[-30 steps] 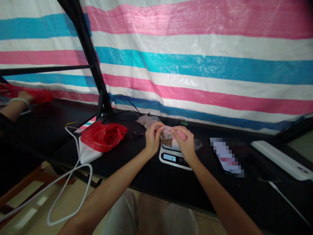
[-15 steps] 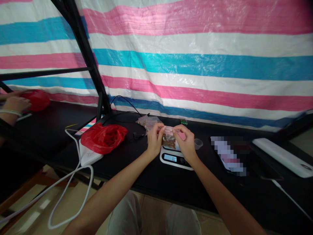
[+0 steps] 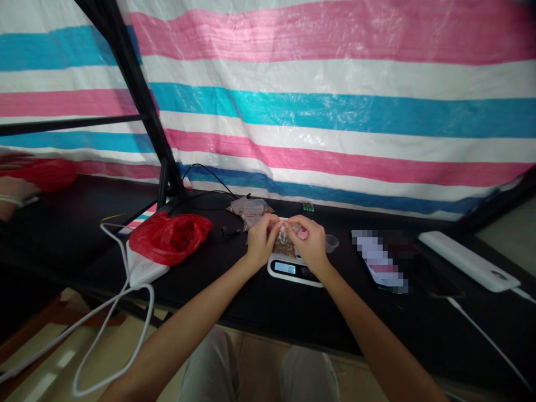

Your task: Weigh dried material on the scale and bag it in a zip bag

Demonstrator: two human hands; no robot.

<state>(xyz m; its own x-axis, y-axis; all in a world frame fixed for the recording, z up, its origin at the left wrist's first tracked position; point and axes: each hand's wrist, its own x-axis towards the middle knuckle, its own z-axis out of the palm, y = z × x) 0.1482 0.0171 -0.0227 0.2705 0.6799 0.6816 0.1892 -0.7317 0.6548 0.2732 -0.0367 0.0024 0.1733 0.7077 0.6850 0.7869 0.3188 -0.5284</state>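
Both my left hand (image 3: 263, 237) and my right hand (image 3: 309, 239) pinch the top edge of a small clear zip bag (image 3: 285, 245) with brown bits inside. Their fingertips nearly meet at its middle. The bag is held over a white digital kitchen scale (image 3: 274, 274), whose display reads 0.0. Part of the scale's platform is hidden by the bag and my hands; a pink patch shows beside my right fingers. Just behind my left hand lie several filled zip bags (image 3: 251, 209). A small clear plastic cup (image 3: 331, 243) sits right of my right hand.
A red plastic bag (image 3: 170, 237) rests on a white power strip (image 3: 144, 268) at left. Right are a phone (image 3: 379, 262), a darker phone (image 3: 439, 282) and a white power bank (image 3: 469, 261). Green batteries (image 3: 307, 207) lie behind. A co-worker's hand (image 3: 17, 192) is far left.
My hands have drawn closer together along the bag's top edge, and the bag's top is now bunched. The whole view has shifted slightly. The co-worker's hands at far left moved.
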